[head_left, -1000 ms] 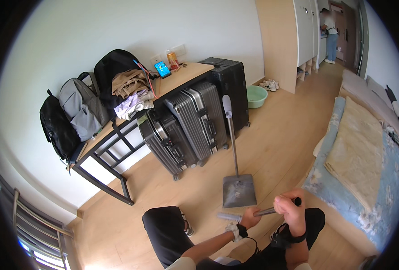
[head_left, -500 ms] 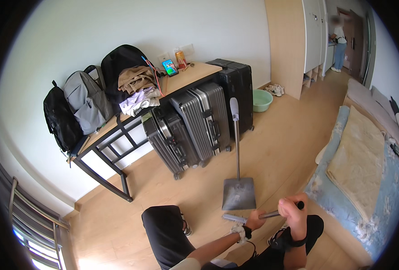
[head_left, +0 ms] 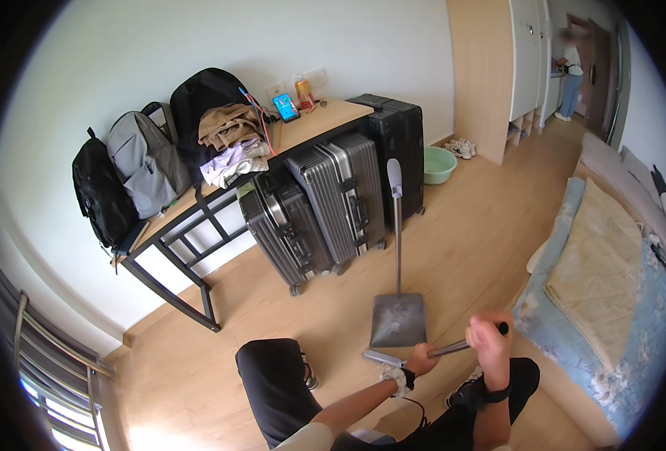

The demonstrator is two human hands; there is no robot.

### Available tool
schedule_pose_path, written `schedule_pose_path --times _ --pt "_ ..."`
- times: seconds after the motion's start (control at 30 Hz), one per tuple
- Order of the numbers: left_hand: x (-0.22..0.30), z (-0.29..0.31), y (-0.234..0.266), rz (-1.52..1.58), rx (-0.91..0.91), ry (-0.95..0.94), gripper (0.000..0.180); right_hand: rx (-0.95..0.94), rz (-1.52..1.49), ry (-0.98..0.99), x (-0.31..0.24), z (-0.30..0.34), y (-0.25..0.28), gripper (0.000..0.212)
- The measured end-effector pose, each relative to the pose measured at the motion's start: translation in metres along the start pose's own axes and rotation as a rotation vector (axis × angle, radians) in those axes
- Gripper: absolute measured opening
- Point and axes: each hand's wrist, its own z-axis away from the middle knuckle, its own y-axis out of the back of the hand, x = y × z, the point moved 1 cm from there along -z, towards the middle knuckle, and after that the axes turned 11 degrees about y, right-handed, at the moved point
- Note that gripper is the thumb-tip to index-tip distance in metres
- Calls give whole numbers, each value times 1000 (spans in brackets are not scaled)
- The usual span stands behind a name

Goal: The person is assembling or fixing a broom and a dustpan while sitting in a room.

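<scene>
Wooden floor (head_left: pixel 461 240), broom (head_left: pixel 451 349) partly hidden by left hand (head_left: pixel 421 361), bed (head_left: pixel 570 352) cropped

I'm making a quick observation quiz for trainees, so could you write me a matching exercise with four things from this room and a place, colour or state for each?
Things:
1. broom
2. dustpan
3. basin
4. phone

Descriptions:
A. light green
B. on the table, screen lit
C. gripped by the left hand and right hand
D. on the floor, long handle standing up

Right pairs: 1-C, 2-D, 3-A, 4-B
</scene>
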Motion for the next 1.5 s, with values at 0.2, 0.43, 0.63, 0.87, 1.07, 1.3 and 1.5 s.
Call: schedule_pose_path --times 0.2,0.43,0.63,0.87,1.07,1.3,1.5 --pt "26 65 -14 88 -46 164 20 -73 -91 -124 -17 9 6 40" --pt "-16 32 -34 17 114 141 27 -80 32 -88 11 -6 0 41" --pt "14 19 -13 55 80 -79 20 -63 -34 -4 -17 10 0 41" --pt "8 58 -24 72 -5 184 22 -47 -1 -146 10 -3 5 41" --pt "-6 6 -23 168 30 57 21 -62 28 78 8 2 4 34" --pt "23 56 -22 85 -17 137 24 -74 -66 -112 -21 7 9 41" --pt "-1 36 -30 112 76 236 28 -87 6 -140 10 -9 -1 41"
